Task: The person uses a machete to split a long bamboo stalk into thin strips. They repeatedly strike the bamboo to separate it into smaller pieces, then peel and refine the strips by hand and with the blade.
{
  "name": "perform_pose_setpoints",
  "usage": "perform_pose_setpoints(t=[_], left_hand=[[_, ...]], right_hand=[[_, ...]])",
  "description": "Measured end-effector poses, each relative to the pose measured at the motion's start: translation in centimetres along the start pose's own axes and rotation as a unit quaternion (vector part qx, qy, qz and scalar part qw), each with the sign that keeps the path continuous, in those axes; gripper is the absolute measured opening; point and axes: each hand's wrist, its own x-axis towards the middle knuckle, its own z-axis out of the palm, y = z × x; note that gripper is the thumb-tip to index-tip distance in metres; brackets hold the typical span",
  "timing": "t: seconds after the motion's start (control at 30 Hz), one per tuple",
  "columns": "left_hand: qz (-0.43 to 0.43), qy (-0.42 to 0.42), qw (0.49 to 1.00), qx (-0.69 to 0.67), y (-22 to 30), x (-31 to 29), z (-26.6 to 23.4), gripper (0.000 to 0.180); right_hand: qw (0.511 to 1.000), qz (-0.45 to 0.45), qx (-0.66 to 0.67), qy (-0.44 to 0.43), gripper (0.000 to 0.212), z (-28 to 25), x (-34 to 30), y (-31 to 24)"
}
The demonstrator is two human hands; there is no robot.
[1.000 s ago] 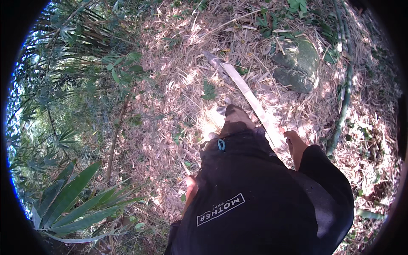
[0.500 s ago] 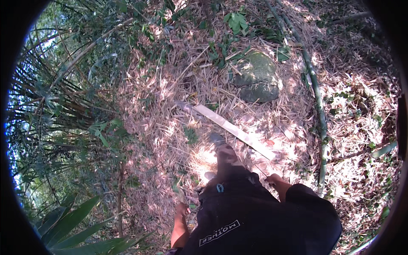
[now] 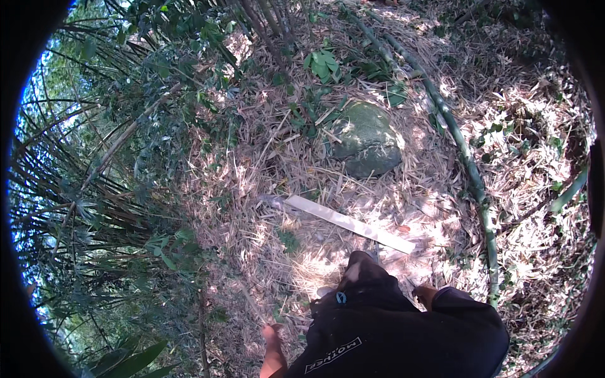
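Observation:
My left hand [image 3: 271, 332] hangs low beside my dark shirt, above the leaf litter. Its fingers are too small and blurred to show whether they hold anything. My right hand [image 3: 425, 294] is closed by my right side, with a thin, narrow tool sticking out ahead of it; its kind is unclear. Ahead of my feet a long, flat pale strip [image 3: 350, 222], like split bamboo or wood, lies slanting across the ground. A clear, shiny object [image 3: 272, 201], possibly plastic, touches or lies near its left end. One bent leg [image 3: 363, 268] shows below the strip.
A mossy rock [image 3: 367, 140] rises beyond the strip. Long green bamboo poles [image 3: 463, 148] run along the right. Dense bamboo and leafy growth [image 3: 107, 189] fills the left. Dry leaves [image 3: 246, 258] cover the ground, with a green bamboo piece [image 3: 570, 191] at the far right.
The strip, rock and poles sit lower in the picture as my view tilts up. My leg has moved forward toward the strip. Both hands appear lower and slightly farther right.

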Motion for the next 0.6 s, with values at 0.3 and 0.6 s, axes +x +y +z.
perform_pose_setpoints(t=[0.3, 0.6], left_hand=[[0.021, 0.135, 0.980, 0.145, 13.8, 0.4, -0.6, 0.035], [0.015, -0.319, 0.835, 0.449, 0.9, -3.8, 26.4, 0.035]], right_hand=[[0.995, 0.076, -0.024, 0.065, 0.035, -5.8, 1.7, -8.8], [0.972, 0.225, 0.028, 0.062, 0.044, -9.8, -1.7, -5.5]])
